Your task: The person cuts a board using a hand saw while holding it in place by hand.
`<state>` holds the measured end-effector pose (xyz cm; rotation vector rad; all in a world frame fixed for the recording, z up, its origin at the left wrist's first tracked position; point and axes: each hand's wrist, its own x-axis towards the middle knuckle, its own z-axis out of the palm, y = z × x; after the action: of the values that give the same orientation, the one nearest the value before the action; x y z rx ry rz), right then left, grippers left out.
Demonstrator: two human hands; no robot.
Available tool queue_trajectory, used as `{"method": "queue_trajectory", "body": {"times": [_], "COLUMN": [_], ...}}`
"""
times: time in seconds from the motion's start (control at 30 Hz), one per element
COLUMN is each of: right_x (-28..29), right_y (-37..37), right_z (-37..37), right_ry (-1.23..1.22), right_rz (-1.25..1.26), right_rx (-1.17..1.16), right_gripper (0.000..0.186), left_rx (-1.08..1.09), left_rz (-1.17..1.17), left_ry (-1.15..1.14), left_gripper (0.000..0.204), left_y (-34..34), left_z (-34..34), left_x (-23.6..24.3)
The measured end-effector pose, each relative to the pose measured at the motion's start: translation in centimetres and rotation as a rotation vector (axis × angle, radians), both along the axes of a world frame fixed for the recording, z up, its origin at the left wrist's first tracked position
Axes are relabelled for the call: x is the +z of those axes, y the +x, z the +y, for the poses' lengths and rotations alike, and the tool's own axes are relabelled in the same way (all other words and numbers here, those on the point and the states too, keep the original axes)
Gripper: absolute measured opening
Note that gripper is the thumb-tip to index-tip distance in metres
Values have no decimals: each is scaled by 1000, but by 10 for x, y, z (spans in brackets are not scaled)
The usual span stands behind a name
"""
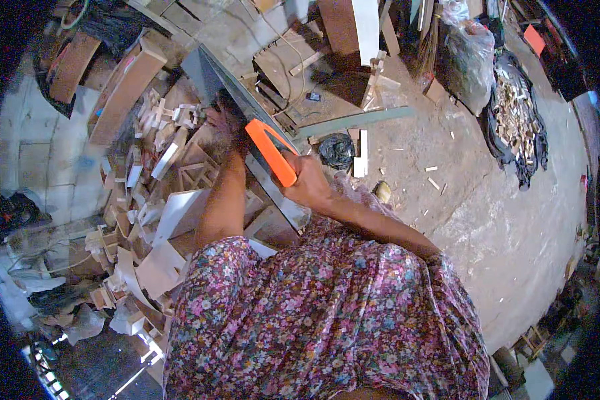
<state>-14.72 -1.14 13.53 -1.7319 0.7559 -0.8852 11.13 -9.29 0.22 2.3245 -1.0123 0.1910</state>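
Orange-handled saw (268, 153) sits over a long pale board (197, 72), just left of my view's centre. I see the right hand (307, 183) wrapped round its handle. Left hand (225, 125) is at the board's left edge, in shadow; can't tell whether it's gripping. Wood offcuts (173, 115) pile up to the left; a black bundle (337, 150) lies right, on the floor (460, 220).

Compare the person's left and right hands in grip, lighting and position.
The right hand grips the orange handle; the left hand is not on it. The right hand is fairly well lit, while the left hand is in dark shade. The left hand reaches farther ahead than the right hand. Both are bare.
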Motion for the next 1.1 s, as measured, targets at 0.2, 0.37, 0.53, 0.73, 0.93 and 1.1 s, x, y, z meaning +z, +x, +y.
{"method": "queue_trajectory", "body": {"times": [0.2,0.37,0.53,0.73,0.93,1.1], "right_x": [-1,-19,-31,-35,-18,7], "right_y": [0,5,7,2,-3,-7], "right_z": [-5,-1,-2,-4,-19,-44], "right_ry": [-58,-65,-71,58,211,344], "right_rz": [-8,-49,13,-63,31,-105], "right_rx": [55,10,-30,-23,-87,-62], "right_gripper": [13,11,12,12,12,16], "left_rx": [-151,50,285,-21,-12,-41], "left_rz": [468,601,40,-312,-363,19], "left_ry": [-421,-474,-66,144,-31,-118], "left_gripper": [55,56,60,57,60,49], "left_y": [-13,-9,3,-44,-62,-59], "left_z": [2,-2,-3,36,42,32], "left_x": [37,42,12,-9,2,23]}}
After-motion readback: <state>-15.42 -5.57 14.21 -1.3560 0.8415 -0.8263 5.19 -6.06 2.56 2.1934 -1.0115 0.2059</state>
